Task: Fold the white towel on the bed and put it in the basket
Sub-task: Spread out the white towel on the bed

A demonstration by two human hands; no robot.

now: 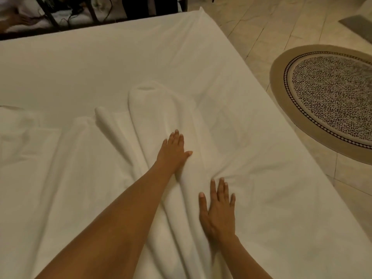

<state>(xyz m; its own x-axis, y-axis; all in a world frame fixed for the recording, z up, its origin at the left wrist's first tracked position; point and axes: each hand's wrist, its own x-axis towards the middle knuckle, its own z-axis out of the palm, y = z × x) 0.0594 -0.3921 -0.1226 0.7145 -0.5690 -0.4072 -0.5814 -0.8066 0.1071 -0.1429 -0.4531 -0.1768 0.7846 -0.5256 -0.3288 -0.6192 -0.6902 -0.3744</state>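
Both flat, straight-fingered hands, right hand (218, 212) and left hand (173, 152), press the soft, limp white towel (153, 121) mid-bed (80, 63); grip its corners.

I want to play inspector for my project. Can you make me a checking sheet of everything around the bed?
Surface: bed covered with a white sheet, wrinkled near the hands.
Job's things: white towel lying in long rumpled folds, its far end rolled; no basket in view.
Clutter: more white cloth at the left edge.
Hands: left hand flat on the towel, fingers straight; right hand flat on its right edge, fingers straight.
Cables: dark cords past the far side of the bed.
Surroundings: tiled floor, oval patterned rug on the right.
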